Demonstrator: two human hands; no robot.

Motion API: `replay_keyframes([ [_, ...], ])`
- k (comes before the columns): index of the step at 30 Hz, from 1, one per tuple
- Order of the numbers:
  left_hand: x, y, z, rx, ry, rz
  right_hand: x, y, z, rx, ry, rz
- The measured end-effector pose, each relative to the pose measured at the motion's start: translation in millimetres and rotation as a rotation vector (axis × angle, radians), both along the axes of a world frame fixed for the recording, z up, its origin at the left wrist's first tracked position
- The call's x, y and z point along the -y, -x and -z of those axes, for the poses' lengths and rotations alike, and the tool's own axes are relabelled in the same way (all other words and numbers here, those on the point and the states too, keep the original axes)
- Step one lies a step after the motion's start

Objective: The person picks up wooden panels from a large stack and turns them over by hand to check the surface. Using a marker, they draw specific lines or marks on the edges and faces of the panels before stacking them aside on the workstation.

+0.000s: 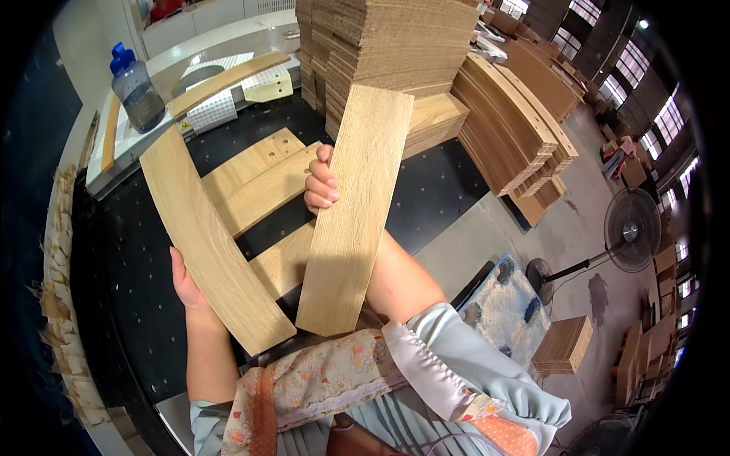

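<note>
My left hand [185, 284] supports a light wooden board [209, 237] from below, its thumb along the board's left edge and its fingers hidden beneath. In my right hand [322, 181] a second light wooden board [356, 205] is held up, tilted. The fingers of that hand curl round the board's left edge, while the palm and wrist are hidden behind it. The two boards come close together at their near ends. Below them on the black table [129, 281] lie more wooden boards [258, 178], one pair with small holes at the far end.
Tall stacks of brown boards [407, 42] stand at the back, and curved planks [509, 125] are piled at the right. A blue-capped bottle [141, 99] sits at the back left near a curved wooden strip [228, 82]. A fan [631, 228] stands on the floor at right.
</note>
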State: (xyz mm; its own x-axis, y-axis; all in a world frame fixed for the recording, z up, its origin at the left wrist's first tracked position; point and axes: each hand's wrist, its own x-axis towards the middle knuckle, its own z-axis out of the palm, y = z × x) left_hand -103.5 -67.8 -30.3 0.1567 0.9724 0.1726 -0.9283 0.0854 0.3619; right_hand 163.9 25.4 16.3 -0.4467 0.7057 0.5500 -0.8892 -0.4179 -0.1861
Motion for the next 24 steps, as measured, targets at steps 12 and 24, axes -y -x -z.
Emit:
replay_keyframes([
  [12,2,-52,-36,-0.39,-0.054,-0.093,-10,19,2,0.688,0.335,0.186],
  [24,-9,-72,-39,-0.592,-0.065,-0.219,-14,69,-8,0.927,0.365,0.427],
])
